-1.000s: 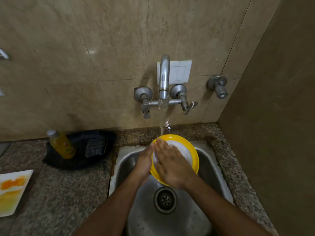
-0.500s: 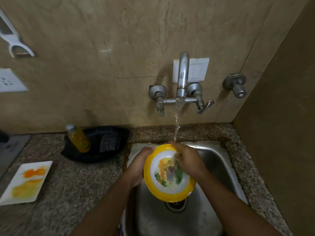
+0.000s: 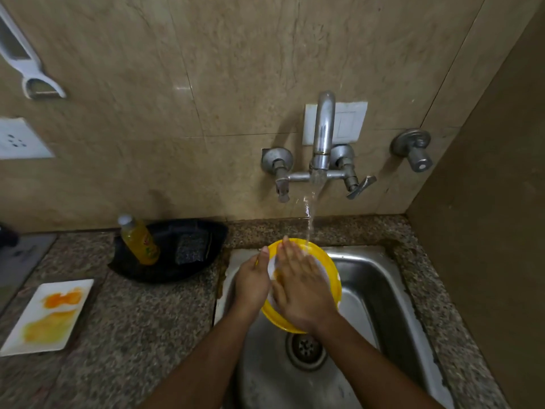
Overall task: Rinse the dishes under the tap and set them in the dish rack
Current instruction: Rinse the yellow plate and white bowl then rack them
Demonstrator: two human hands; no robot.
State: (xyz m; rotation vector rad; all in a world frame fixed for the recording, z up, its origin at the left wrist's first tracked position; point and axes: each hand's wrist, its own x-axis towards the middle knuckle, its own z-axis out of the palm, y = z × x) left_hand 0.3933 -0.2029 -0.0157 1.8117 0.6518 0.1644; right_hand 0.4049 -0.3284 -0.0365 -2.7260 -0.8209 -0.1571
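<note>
Sink (image 3: pixel 380 278): left hand (image 3: pixel 252 283) grips plate (image 3: pixel 331 268); right hand (image 3: pixel 300 286) flat on it.

Dim warm light, wall-tile glare, wide-angle bending, slight motion blur.

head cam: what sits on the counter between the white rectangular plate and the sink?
Only bare speckled counter between the stained white plate and the sink rim; the black tray lies farther back.

plate (image 3: pixel 330 270) centre hidden under right hand (image 3: pixel 300 290), peeler (image 3: pixel 26 66) cropped
</note>
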